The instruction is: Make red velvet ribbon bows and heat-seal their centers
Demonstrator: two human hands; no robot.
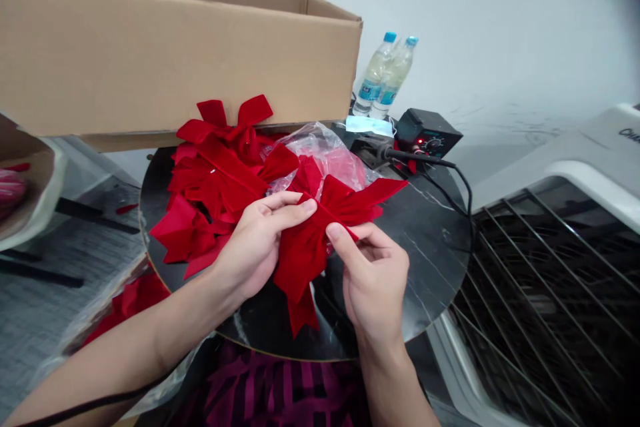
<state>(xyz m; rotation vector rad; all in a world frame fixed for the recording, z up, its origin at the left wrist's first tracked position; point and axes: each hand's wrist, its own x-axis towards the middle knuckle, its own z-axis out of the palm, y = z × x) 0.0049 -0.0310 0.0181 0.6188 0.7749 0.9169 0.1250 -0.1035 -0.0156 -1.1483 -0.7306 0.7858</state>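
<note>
A red velvet bow is held up over the front half of the round black table, its tails hanging down. My left hand pinches it at the upper left, thumb on top of the fabric. On the other side, my right hand grips the bow near its middle between thumb and bent fingers. Just behind the hands lies a pile of similar red bows. A clear plastic bag with something pinkish red inside rests against that pile.
The black marble-look table carries a black control box with a red light and cable, and a stand. Two water bottles and a blue mask are behind. A long cardboard box borders the back; a white heater-like appliance flanks the right.
</note>
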